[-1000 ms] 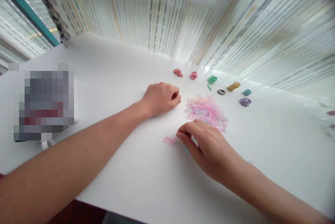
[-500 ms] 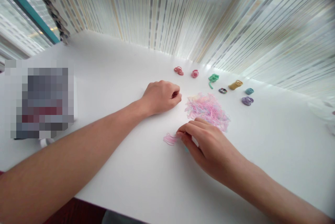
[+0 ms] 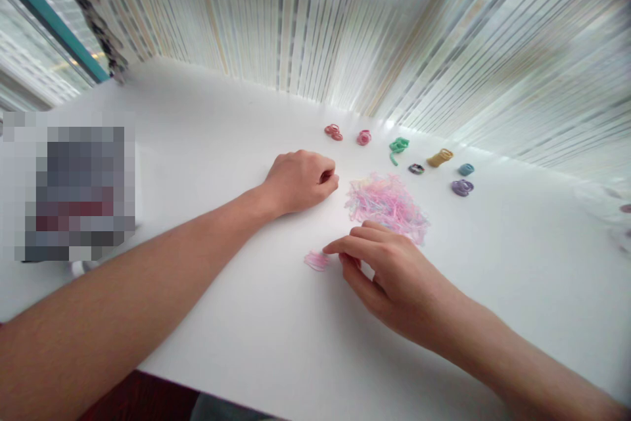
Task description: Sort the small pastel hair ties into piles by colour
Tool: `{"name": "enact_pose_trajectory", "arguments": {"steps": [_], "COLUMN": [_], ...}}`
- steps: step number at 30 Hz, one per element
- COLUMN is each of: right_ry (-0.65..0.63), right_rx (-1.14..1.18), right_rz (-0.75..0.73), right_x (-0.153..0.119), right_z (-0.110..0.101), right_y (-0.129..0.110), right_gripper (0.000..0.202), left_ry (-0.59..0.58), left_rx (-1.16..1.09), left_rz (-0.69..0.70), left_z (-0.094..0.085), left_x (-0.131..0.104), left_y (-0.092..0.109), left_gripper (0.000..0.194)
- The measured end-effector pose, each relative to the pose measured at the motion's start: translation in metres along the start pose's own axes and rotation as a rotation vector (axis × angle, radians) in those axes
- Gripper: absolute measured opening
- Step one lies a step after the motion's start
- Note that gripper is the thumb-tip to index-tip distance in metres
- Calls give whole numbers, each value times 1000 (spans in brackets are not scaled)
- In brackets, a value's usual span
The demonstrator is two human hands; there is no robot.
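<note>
My left hand (image 3: pixel 302 181) rests on the white table (image 3: pixel 236 316) in a loose fist, with nothing showing in the gap between thumb and index finger. Lower right of it, my right hand (image 3: pixel 379 260) has its index finger stretched out and its thumb apart. That index fingertip touches or hovers at the edge of a small bunch of pink elastic bands (image 3: pixel 316 261). Just beyond my right hand lies a loose heap of thin pastel elastic bands (image 3: pixel 387 204), mostly pink, its near side partly covered by the hand.
Along the back lie small bundles of bands: red (image 3: pixel 334 132), pink (image 3: pixel 363 138), green (image 3: pixel 399 144), multicoloured (image 3: pixel 417 169), yellow (image 3: pixel 440 157), teal (image 3: pixel 466 169) and purple (image 3: pixel 462 188). A blurred-out object (image 3: pixel 79 184) stands left. A string curtain (image 3: pixel 276 20) hangs behind.
My right thumb and index finger have parted from a pinch at the small pink bunch, which now lies on the table. A teal bit under that hand no longer shows. My left hand stays put.
</note>
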State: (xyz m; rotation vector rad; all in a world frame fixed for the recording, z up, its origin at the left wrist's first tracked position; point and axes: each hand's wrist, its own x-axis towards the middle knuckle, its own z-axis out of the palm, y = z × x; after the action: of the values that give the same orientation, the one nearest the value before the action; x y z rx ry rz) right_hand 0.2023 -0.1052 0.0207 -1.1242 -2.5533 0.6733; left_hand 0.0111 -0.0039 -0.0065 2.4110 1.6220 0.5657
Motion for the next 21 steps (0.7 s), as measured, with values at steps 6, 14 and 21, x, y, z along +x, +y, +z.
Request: {"name": "enact_pose_trajectory", "arguments": {"steps": [6, 14, 21], "right_ry": [131, 403, 580], "right_rx": [-42, -146, -175], "right_rz": [-13, 123, 269], "right_x": [-4, -23, -54], "right_z": [-21, -77, -124], "right_y": [7, 15, 35], "right_gripper": [29, 22, 24], "left_ry": [-13, -30, -48], "left_rx": [-14, 9, 24], "left_rz": [-2, -12, -12], "left_z": [-1, -3, -2], "left_x": [0, 2, 3], "left_y": [0, -3, -6], "left_gripper": [29, 31, 33]}}
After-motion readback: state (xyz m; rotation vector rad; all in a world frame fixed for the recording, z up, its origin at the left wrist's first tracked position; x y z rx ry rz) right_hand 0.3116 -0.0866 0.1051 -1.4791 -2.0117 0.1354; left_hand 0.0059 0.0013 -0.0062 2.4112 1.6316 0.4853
